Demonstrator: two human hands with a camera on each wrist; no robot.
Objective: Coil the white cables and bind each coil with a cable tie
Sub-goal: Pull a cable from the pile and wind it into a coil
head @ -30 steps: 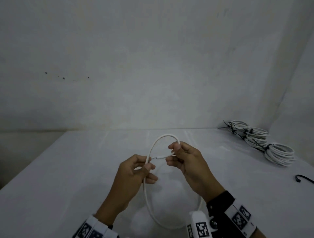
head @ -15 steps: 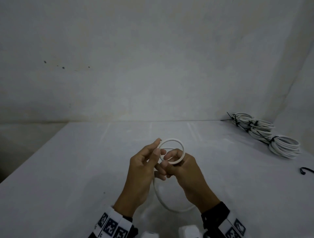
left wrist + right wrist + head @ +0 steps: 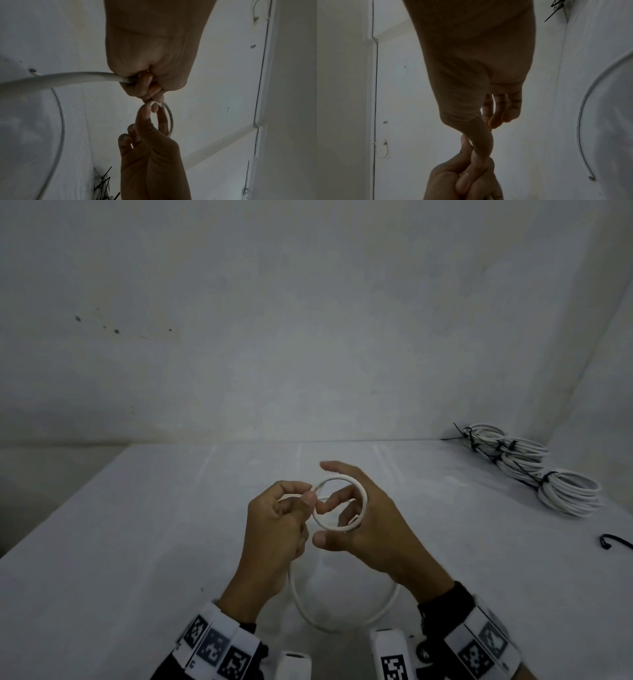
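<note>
Mid-coil now: the thin white round cable [image 3: 342, 510] is held above the white table [image 3: 137, 542], near centre, with one small loop formed between both hands and the slack hanging in a bigger loop toward the near edge. Left hand [image 3: 277, 529] has fingers curled, thumb and forefinger pinching the cable where the loop crosses itself, likely to lock that crossing so the turn does not spring open. Right hand [image 3: 359, 525] is spread fairly wide, fingers mostly straight and pushed through the loop, which sits round them; probably they serve as a former to set coil size, and it clamps nothing that I can see. In the left wrist view the cable leaves the left fist sideways, so that hand also feeds slack. Three finished white cable coils bound with black cable ties [image 3: 534, 470] sit far right against the wall, parked clear of the work area. One loose black cable tie [image 3: 613, 546] lies at the right edge, within reach for binding. Writing: none readable; the wrist bands [image 3: 219, 648] carry only black-and-white square marker patterns, no brand visible.
</note>
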